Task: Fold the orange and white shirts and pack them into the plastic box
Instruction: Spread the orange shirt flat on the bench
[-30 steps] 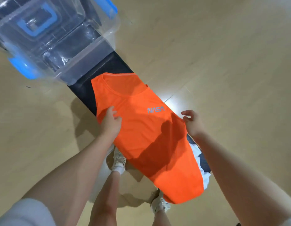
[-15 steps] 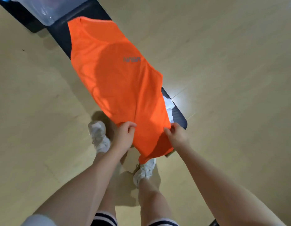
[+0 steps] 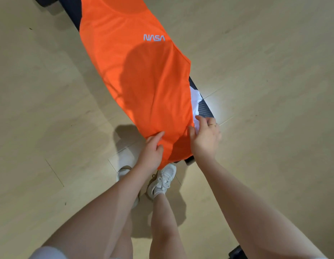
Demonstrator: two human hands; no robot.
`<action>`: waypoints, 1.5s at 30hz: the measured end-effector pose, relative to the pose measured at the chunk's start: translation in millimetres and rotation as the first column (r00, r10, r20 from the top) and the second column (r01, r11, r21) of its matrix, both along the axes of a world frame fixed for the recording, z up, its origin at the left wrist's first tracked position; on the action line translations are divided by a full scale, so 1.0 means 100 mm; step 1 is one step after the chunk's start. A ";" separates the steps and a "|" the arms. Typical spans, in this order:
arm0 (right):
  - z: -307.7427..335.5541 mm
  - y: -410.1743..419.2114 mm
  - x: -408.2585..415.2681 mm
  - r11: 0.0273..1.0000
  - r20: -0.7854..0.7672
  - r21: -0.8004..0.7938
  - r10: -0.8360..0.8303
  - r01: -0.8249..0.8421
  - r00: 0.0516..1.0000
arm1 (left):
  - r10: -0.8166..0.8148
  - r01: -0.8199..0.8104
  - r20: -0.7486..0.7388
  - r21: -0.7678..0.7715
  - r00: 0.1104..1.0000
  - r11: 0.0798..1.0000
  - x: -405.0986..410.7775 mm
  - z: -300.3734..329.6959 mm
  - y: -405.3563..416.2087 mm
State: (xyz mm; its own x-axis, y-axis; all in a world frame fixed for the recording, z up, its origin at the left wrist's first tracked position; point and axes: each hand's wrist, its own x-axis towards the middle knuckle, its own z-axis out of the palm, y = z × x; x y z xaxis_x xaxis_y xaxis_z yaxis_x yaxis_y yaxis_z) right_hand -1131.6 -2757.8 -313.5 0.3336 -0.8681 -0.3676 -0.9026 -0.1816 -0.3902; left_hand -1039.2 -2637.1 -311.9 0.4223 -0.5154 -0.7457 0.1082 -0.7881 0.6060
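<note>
While my left hand (image 3: 152,149) and right hand (image 3: 204,139) pinch the hem of the orange shirt (image 3: 136,77), it stretches away from my fingers, lengthwise fold made; the white shirt (image 3: 197,101) waits beyond my right fingertips, box unseen.

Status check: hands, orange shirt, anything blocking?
Left hand and right hand both pinch the near hem. Orange shirt lies lengthwise on the dark bench, not yet folded. White shirt peeks out underneath. Box out of view.
</note>
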 end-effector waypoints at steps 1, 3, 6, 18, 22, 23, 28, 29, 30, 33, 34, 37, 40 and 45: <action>-0.03 0.01 -0.02 0.996 0.012 0.073 -0.049 0.048 0.999 | -0.047 0.047 0.011 -0.003 0.999 0.999 -0.01 -0.01 -0.02; -0.10 0.07 -0.08 0.970 -0.005 0.219 -0.106 0.104 0.994 | -0.116 0.116 0.021 0.007 0.993 0.993 -0.02 -0.07 -0.05; -0.18 0.16 -0.17 0.967 0.011 0.241 -0.093 0.088 0.996 | -0.180 0.179 0.048 0.034 0.982 0.983 -0.01 -0.13 -0.06; 0.32 0.23 -0.19 0.803 0.333 0.492 -0.531 0.337 0.779 | 0.192 -0.183 -0.191 0.065 0.963 0.981 -0.06 0.22 0.01; 0.34 0.27 -0.40 0.644 0.260 0.728 -0.576 0.235 0.775 | 0.149 -0.131 -0.347 0.076 0.926 0.988 -0.13 0.31 0.06; 0.30 0.33 -0.47 0.626 0.220 0.757 -0.513 0.186 0.829 | 0.157 -0.140 -0.377 0.071 0.913 0.988 -0.16 0.30 0.06; 0.07 0.67 -0.59 0.658 0.202 0.740 -0.414 0.139 0.887 | 0.169 -0.168 -0.423 0.041 0.890 0.985 -0.21 0.10 0.06; 0.10 0.70 -0.57 0.656 0.238 0.736 -0.481 0.166 0.844 | 0.213 -0.200 -0.398 0.075 0.892 0.977 -0.20 0.08 0.07; 0.16 0.74 -0.53 0.650 0.275 0.736 -0.542 0.189 0.794 | 0.272 -0.240 -0.369 0.132 0.889 0.962 -0.21 0.09 0.09; 0.45 0.78 -0.45 0.618 0.396 0.761 -0.683 0.198 0.614 | 0.415 -0.274 -0.448 0.347 0.792 0.897 -0.30 0.29 0.27; 0.57 0.77 -0.43 0.597 0.423 0.780 -0.723 0.187 0.547 | 0.447 -0.241 -0.546 0.408 0.709 0.880 -0.34 0.37 0.32; 0.90 0.69 -0.35 0.516 0.448 0.850 -0.815 0.109 0.366 | 0.604 -0.383 -0.750 0.491 0.271 0.782 -0.47 0.49 0.37; 1.10 0.59 -0.31 0.429 0.424 0.903 -0.885 -0.014 0.191 | 0.572 -0.759 -0.797 0.491 -0.193 0.428 -0.50 0.50 0.22; 1.06 0.51 -0.43 0.272 0.274 0.961 -0.961 -0.042 0.037 | 0.449 -0.887 -0.797 0.462 -0.403 0.024 -0.45 0.33 0.10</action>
State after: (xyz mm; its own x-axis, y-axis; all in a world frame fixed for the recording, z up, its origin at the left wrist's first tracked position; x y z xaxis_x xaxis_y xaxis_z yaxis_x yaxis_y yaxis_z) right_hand -1174.2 -2706.5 -207.6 0.4162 -0.5395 -0.7319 0.3640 0.8365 -0.4096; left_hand -1084.5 -2627.2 -279.3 0.1176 -0.4888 -0.8644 0.7926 0.5706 -0.2148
